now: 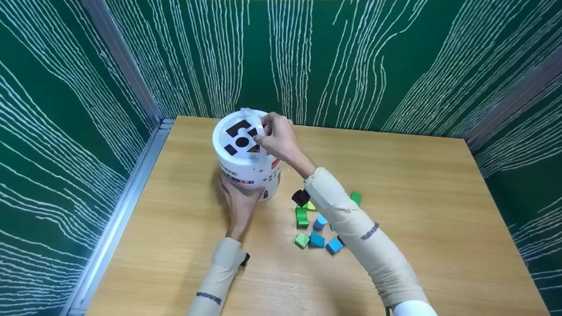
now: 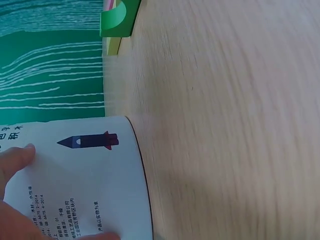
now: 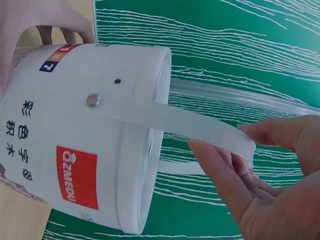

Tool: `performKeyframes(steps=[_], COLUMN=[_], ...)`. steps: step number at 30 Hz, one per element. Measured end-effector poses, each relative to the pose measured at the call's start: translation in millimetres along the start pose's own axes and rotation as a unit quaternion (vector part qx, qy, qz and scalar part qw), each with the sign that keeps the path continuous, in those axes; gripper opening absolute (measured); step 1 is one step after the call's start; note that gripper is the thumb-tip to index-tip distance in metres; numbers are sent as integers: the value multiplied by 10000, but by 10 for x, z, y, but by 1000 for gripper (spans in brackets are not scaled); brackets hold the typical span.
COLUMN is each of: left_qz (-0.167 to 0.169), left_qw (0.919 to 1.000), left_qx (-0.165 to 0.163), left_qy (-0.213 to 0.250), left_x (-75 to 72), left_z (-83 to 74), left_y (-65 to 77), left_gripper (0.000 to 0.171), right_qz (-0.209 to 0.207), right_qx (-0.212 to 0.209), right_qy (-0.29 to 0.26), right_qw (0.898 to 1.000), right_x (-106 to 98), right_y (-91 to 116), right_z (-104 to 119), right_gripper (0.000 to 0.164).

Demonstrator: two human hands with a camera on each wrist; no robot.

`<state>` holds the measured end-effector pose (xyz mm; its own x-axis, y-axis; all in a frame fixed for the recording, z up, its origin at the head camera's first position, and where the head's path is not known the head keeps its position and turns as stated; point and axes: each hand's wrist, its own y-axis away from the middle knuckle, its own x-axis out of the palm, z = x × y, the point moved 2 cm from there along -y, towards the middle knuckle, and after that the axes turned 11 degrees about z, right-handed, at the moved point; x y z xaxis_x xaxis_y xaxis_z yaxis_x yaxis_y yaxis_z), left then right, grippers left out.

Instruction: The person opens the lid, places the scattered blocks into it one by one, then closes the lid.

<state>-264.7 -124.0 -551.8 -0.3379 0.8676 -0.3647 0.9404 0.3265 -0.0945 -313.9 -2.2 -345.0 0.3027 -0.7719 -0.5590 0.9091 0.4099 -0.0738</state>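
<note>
A white bucket (image 1: 239, 165) with printed labels stands upright near the back left of the table. Its white lid (image 1: 219, 135) has several dark cut-out holes. My right hand (image 1: 281, 138) is above the lid's right side; in the right wrist view, its thumb and fingers pinch the bucket's pale strap handle (image 3: 200, 126), which is raised off the lid. Low on the near side, my left hand (image 1: 240, 199) holds the bucket with thumb and fingers spread round the wall. The left wrist view shows only some left fingers (image 2: 17, 160) against the printed side.
Right of the bucket lie loose blocks: a green block (image 1: 302, 217), a blue cylinder (image 1: 320, 222), a light green cube (image 1: 302, 240), a blue block (image 1: 317, 240) and others. My right forearm partly covers them. Green walls (image 1: 290, 57) with white lines border the wooden table (image 1: 417, 175).
</note>
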Motion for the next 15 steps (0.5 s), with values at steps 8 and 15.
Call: performKeyframes(steps=[8,15], left_qz=[39,48], left_qw=[10000,9995], left_qx=[-26,177], left_qy=[-65,-246], left_x=[34,12], left_z=[-22,-104], left_y=[47,136], left_gripper=[123,123], right_qz=[-15,-1], right_qx=[-216,-343], right_qy=[246,256], right_qw=[9995,9991], right_x=[12,-37], right_y=[55,134], right_z=[104,250], right_gripper=[30,29])
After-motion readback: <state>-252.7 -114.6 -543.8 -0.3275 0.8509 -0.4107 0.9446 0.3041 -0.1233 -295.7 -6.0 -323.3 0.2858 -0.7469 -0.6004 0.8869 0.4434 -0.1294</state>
